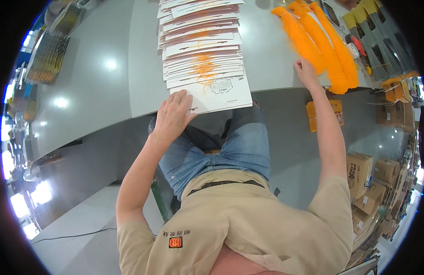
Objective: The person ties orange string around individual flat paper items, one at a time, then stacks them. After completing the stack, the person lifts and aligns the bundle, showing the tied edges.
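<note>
A long overlapping row of white cards point(184, 49) runs away from me across the table, with loose orange threads point(204, 64) lying along its middle. On the lower left corner of the nearest white card point(230, 94) rests my left hand point(174, 112), its fingers stretched out flat. To the right lie several bundles of orange thread point(329, 43). My right hand point(306, 73) is closed at the left side of these bundles, close to their near ends. What its fingers hold, if anything, is too small to make out.
The grey table point(95, 68) ends just before my lap. Racks of thin upright pieces point(49, 57) stand at the far left. Grey and yellow packs point(377, 43) lie at the far right. Cardboard boxes point(359, 172) stand on the floor to my right, below an orange packet point(335, 110).
</note>
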Tool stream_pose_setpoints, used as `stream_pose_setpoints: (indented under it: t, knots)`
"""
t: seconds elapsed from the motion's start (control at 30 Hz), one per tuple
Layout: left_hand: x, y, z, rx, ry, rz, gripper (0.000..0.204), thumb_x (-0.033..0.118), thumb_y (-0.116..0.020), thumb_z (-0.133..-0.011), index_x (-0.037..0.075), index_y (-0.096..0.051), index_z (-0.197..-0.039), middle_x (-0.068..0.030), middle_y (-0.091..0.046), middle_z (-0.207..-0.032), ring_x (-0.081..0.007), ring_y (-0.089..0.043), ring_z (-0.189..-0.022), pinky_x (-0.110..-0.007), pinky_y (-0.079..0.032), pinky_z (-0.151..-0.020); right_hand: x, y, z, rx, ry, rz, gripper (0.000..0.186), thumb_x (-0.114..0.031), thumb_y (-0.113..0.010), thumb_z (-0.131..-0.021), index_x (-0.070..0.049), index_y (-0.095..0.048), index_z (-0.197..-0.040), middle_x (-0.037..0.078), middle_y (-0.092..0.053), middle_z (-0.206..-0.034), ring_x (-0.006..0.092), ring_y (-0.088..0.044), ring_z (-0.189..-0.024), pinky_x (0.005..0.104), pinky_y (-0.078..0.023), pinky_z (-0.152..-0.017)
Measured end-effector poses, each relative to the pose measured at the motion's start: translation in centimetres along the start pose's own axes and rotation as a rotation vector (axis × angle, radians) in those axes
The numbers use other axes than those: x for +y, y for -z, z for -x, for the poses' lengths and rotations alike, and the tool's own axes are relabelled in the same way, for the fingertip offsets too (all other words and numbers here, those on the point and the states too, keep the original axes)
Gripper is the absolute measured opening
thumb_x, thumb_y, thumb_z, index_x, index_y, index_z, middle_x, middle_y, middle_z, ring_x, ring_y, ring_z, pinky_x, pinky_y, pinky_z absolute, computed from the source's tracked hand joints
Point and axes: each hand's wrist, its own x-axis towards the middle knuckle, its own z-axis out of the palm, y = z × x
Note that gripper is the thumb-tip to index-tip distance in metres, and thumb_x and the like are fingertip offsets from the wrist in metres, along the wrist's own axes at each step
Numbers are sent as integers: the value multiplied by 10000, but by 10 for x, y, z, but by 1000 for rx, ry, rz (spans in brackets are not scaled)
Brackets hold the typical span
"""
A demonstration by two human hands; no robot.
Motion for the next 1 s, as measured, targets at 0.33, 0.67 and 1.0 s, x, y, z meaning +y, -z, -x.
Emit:
stream_pose_setpoints:
  t: [0.33, 0.67, 1.0]
  knots:
    - [-25, 12, 9, -82, -60, 71, 460, 169, -785, -814, 53, -578, -1208, -149, -560, -1358, -354, -577, -1211, -451, -529, -935, -2, -7, 7, 56, 27, 101, 183, -184, -573, -966, -7, -617, -968, 208, -671, -967, 398, -635, -939, 478, -501, -816]
    - [-31, 29, -15, -266, -135, -39, 554, 188, -829, -759, 92, -583, -1246, -127, -595, -1306, -371, -609, -1134, -458, -535, -903, -5, -7, 12, 88, 59, 94, 186, -195, -571, -981, -12, -608, -986, 194, -662, -965, 391, -631, -930, 477, -503, -803]
    - [-19, -1, 4, -16, -62, -13, 584, 189, -829, -751, 72, -567, -1259, -154, -569, -1299, -367, -579, -1175, -457, -507, -977, -8, -9, 15, 130, 63, 107, 181, -196, -574, -977, -17, -601, -977, 181, -664, -954, 389, -632, -922, 481, -503, -791]
